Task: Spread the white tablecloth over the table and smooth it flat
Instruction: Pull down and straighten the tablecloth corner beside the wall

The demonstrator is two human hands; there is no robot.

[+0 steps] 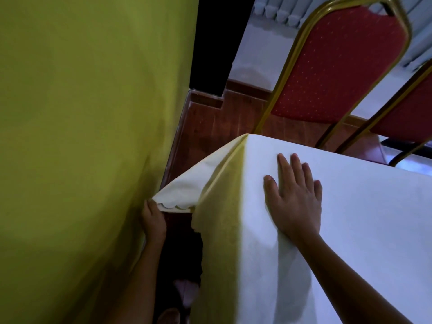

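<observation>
pressing right hand (pixel 295 195) flat on tablecloth (pixel 362 230), left hand (pixel 153 220) pinching hem.

The tablecloth (pixel 350 230) is white, taking a pale yellow-green tint along the side that hangs beside the wall, and its hem there is cut in small scallops. The wall (pixel 81 136) is a flat yellow-green. Beyond the table's far edge, the nearer chair (pixel 339 64) has a red padded back speckled with tiny pale dots inside a gold-coloured frame, and the second chair (pixel 406 113) at the right edge matches it. The floor (pixel 210 127) is reddish-brown wood.
</observation>
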